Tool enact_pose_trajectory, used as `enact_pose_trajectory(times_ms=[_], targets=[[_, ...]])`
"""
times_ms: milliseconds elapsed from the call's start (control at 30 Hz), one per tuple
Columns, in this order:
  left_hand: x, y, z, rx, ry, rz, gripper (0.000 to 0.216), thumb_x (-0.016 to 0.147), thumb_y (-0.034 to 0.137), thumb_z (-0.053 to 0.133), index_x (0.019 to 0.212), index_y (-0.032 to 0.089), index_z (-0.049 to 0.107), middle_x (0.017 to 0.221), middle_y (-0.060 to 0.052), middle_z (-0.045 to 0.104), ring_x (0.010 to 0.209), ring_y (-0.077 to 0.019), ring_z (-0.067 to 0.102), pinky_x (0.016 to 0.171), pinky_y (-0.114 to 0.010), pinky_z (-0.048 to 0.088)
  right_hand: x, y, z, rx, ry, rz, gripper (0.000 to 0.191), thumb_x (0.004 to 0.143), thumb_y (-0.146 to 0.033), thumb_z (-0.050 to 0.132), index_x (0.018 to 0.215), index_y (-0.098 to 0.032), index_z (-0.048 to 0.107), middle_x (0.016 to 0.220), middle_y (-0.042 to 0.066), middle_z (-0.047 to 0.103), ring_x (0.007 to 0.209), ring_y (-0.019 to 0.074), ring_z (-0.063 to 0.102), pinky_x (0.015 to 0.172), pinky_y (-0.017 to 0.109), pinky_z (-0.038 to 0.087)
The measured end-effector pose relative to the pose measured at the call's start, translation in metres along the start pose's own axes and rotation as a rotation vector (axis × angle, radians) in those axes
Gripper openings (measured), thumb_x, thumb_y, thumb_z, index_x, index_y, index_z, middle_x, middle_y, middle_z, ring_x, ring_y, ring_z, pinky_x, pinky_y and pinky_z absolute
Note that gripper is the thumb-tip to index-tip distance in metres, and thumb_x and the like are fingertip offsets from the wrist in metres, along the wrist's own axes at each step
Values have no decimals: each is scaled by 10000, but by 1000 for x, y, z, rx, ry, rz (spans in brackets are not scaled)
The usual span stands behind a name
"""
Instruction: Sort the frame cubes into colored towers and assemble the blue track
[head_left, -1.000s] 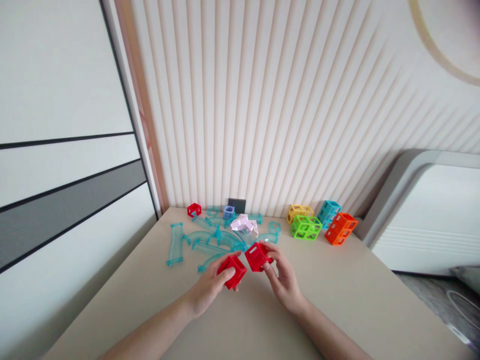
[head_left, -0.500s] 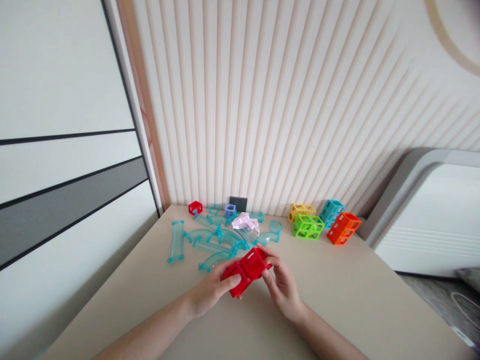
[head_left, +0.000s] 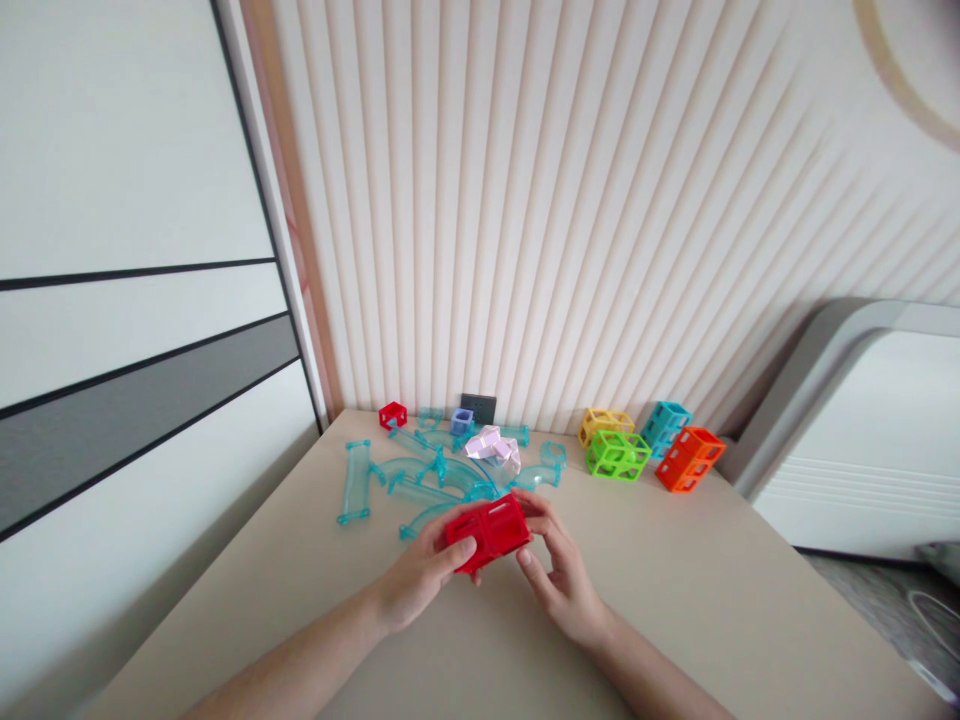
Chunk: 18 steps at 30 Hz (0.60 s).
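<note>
Two red open-frame cube blocks [head_left: 495, 530], joined end to end in a straight row, are held above the near middle of the table. My left hand [head_left: 427, 565] grips their left end, thumb across the front and fingers behind. At the right end is my right hand [head_left: 559, 565], its thumb apart from the blocks and its fingers spread. Its upper fingertips lie by the far right edge; whether they touch is hard to see. Just beyond the hands lie several clear teal track pieces [head_left: 427, 490], some curved, partly covered by the left hand.
Joined frame blocks in yellow [head_left: 600, 424], green [head_left: 616, 456], blue [head_left: 666, 430] and orange [head_left: 690, 460] stand at the back right. Along the back are a red cube [head_left: 392, 415], a small purple-blue piece [head_left: 461, 421], crumpled pinkish wrapping [head_left: 493, 447] and a black wall socket [head_left: 478, 407].
The two red blocks were angled against each other and now line up flush. My right thumb has come off them, and the right fingers have loosened.
</note>
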<state>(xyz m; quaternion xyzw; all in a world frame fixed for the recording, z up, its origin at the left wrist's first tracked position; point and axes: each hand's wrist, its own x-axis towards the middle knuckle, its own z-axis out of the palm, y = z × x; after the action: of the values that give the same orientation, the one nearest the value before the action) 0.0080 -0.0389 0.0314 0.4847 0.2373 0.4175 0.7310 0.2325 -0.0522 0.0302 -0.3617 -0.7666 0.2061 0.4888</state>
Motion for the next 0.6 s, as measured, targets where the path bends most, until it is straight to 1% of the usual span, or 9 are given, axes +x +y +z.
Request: enact_pose_trajectory(times_ms=[67,100,167,233,300,367,433,600], targets=[[1,0,-2,-25,56,35,629,817,476,773,1362,244,562,1220,-116,674,996,-226,639,743,-301,498,1,0,-1,-9,-11,-1,277,1012,-439,481,1159,-259,632,1400,144,570,1324,285,549,1081,437,480],[2,0,-2,-31,80,46,662,805,480,784,1377,252,540,1210,-110,682,1003,-224,641,760,-306,498,2,1,-1,-7,-12,2,302,1015,-452,466,1175,-260,635,1386,140,582,1315,285,557,1072,428,488],[3,0,-4,-31,113,63,717,787,498,796,1397,260,505,1138,-90,707,1006,-222,649,815,-324,498,2,1,-1,3,-27,7,338,1020,-471,441,1190,-260,644,1334,130,625,1276,285,588,1040,410,515],[3,1,-5,-26,139,79,758,766,526,804,1403,266,487,1088,-68,715,1028,-225,655,906,-358,491,2,2,0,11,-53,14,358,1023,-479,432,1209,-265,650,1274,116,669,1226,283,624,1011,401,535],[4,3,-5,-8,159,92,800,739,572,806,1405,269,483,1107,-66,707,1073,-239,654,991,-395,469,1,2,1,16,-72,25,363,1022,-481,437,1228,-277,655,1235,97,697,1188,279,647,998,398,545],[5,4,-5,17,167,102,836,718,612,801,1408,269,478,1162,-78,692,1120,-258,645,1033,-420,456,0,3,2,28,-71,46,365,1017,-490,449,1238,-290,661,1226,83,706,1159,273,661,988,397,553],[6,5,-5,30,161,116,825,727,617,790,1404,265,476,1198,-88,682,1159,-269,634,1048,-433,455,1,3,3,62,-61,78,374,1010,-510,461,1230,-295,675,1225,74,710,1135,269,669,969,396,564],[3,6,-5,60,144,107,656,802,457,788,1356,254,501,1255,-91,672,1249,-266,597,1109,-434,412,6,1,6,243,-78,187,437,993,-572,461,1187,-274,715,1166,79,735,1083,275,690,950,425,575]])
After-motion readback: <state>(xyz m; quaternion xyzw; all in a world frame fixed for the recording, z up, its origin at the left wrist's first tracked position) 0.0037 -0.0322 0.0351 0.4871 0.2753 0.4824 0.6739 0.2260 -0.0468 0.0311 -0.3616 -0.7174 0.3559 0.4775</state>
